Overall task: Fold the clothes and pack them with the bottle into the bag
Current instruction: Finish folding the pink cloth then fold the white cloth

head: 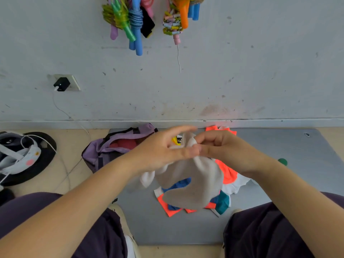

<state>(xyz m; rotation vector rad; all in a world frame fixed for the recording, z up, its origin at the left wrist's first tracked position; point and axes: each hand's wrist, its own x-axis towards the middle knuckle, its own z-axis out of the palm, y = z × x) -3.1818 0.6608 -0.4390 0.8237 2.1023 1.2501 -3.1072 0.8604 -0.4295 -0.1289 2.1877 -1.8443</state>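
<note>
Both hands meet above a grey mat [270, 149]. My right hand [225, 148] pinches the top of a pale grey garment [195, 183], which hangs down in a loose bunch. My left hand [162, 149] touches the same top edge, its fingers mostly straight and blurred. Beneath lies a pile of orange, blue, teal and white clothes [226, 200]. A purple bag [115, 146] lies open at the mat's far left corner with something red inside. A yellow-and-black item [176, 140] shows between my hands. A dark green round object [283, 162] peeks out past my right wrist; no bottle is clearly visible.
A grey wall with a skirting board stands right behind the mat. Coloured skipping ropes [135, 21] hang on it. A charger [61, 84] sits in a wall socket, its cable trailing to the floor. A black round base with a white headset [22, 157] lies at left. My knees flank the mat.
</note>
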